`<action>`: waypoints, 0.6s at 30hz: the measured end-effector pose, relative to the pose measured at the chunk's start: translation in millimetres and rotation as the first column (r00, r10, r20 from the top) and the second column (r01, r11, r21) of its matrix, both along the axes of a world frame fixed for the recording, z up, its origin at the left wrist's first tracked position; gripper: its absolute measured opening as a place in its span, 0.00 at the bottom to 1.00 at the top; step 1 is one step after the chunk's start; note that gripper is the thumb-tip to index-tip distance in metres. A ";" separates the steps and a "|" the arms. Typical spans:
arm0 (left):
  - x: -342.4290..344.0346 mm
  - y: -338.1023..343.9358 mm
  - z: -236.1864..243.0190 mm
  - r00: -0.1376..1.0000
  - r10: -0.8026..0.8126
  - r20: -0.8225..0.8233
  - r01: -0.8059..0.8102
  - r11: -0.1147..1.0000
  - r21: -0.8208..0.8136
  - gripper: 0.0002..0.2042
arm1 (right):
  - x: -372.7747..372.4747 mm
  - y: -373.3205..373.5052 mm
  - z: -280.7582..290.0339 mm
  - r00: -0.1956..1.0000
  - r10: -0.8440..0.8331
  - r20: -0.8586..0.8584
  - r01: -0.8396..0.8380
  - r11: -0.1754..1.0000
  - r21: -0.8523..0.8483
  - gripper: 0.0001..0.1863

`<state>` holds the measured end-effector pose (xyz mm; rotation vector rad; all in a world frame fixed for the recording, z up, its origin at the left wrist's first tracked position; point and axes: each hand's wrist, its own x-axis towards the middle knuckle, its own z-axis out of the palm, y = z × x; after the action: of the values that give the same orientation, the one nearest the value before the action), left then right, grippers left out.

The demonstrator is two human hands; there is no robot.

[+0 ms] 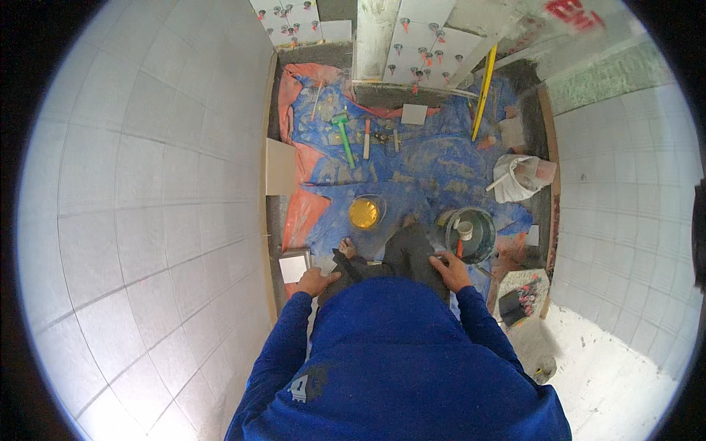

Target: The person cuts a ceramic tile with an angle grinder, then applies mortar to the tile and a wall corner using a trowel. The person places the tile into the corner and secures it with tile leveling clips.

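Note:
Both my hands are low beside my dark trousers, at either side of my blue top. With its fingers closed, my left hand pinches the trouser cloth by my left leg, just right of a small stack of white tiles. My right hand grips the cloth at the right leg, its fingertips partly hidden. Just beyond it stands a dark round bucket, with a white cup and an orange-handled tool inside. Ahead of my feet sits a yellow-topped pail.
A dusty blue tarp covers the floor. On it lie a green mallet, a red-handled tool and a loose tile. A yellow level leans at the back. A white sack stands right. Tiled walls flank me.

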<state>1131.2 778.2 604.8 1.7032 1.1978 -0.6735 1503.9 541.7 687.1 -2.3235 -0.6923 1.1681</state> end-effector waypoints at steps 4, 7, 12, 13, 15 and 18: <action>22.0 32.6 -30.4 0.998 0.045 -0.048 -0.047 0.998 -0.043 0.46 | 62.7 47.1 -43.8 0.991 0.128 0.047 -0.128 0.992 -0.016 0.31; 48.5 60.0 -23.5 0.970 0.240 0.029 -0.240 0.971 0.006 0.39 | 124.3 86.0 -90.2 0.989 0.142 -0.035 -0.143 0.989 -0.024 0.29; 111.8 105.8 43.4 0.791 0.594 0.147 -0.611 0.767 0.195 0.33 | 237.7 149.9 -108.3 0.971 0.214 0.107 -0.205 0.974 -0.094 0.25; 124.9 119.8 50.3 0.806 0.570 0.156 -0.591 0.780 0.204 0.33 | 259.4 158.4 -106.8 0.978 0.149 0.148 -0.134 0.985 -0.107 0.24; 144.0 150.6 55.5 0.825 0.535 0.182 -0.562 0.808 0.174 0.35 | 287.0 167.2 -111.0 0.976 0.118 0.185 -0.113 0.993 -0.037 0.23; 167.9 203.9 46.3 0.965 0.257 0.046 -0.260 0.930 0.260 0.36 | 303.7 166.0 -133.4 0.975 0.024 0.222 -0.029 0.999 0.020 0.19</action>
<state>1299.1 982.1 651.2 1.7171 1.5265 -0.3530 1807.5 707.7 553.7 -2.4552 -0.8117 0.9143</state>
